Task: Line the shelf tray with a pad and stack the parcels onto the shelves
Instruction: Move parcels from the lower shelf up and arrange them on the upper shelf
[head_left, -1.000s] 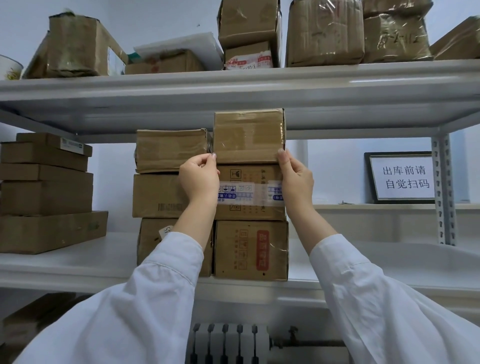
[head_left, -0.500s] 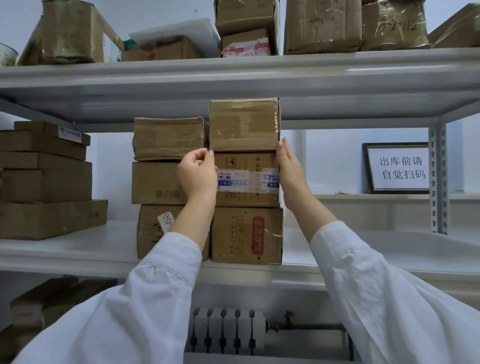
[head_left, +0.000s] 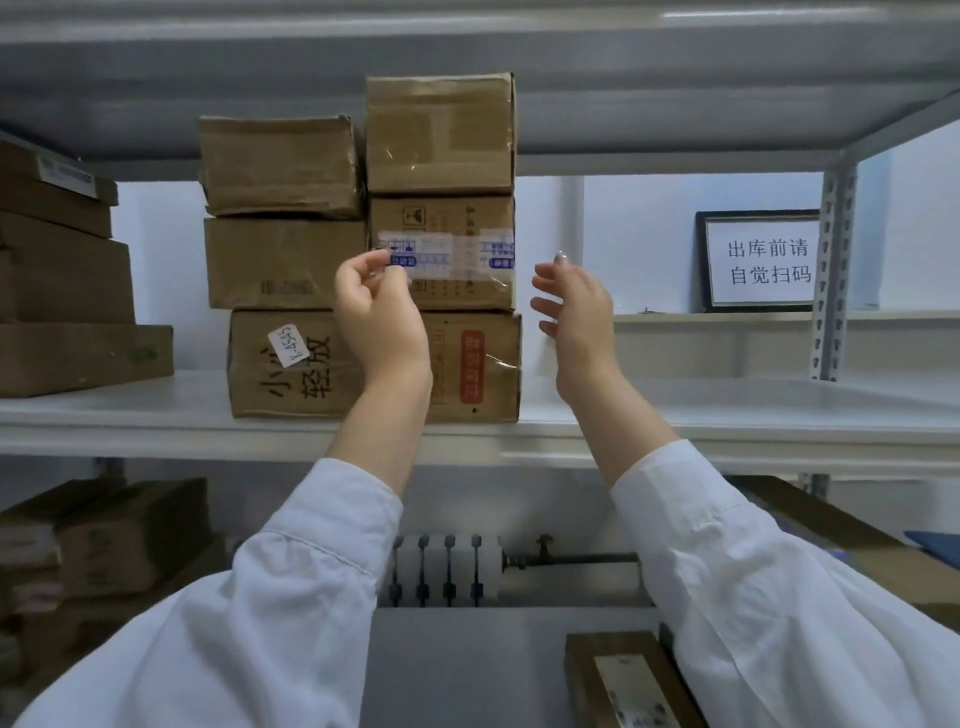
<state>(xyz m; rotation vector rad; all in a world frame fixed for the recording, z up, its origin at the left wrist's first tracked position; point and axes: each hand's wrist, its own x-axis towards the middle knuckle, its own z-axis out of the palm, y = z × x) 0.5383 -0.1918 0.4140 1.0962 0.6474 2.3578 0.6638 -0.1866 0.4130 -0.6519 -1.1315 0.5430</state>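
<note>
Both arms (head_left: 384, 431) reach up & fwd, side by side. L hand (head_left: 382, 317): fingers loosely curled, holding nothing. R hand (head_left: 574, 312): well apart to its right, palm facing left, fingers relaxed, slightly spread.

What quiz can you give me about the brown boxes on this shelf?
1. True or false: the left hand grips the topmost brown cardboard parcel of the taller stack.
2. How many parcels does the stack holding the red-labelled brown cardboard parcel contain?
3. The black-framed white sign stands: A) left of the stacks, B) right of the stacks, C) on a parcel.
Key: 1 false; 2 three; 3 B.
</note>
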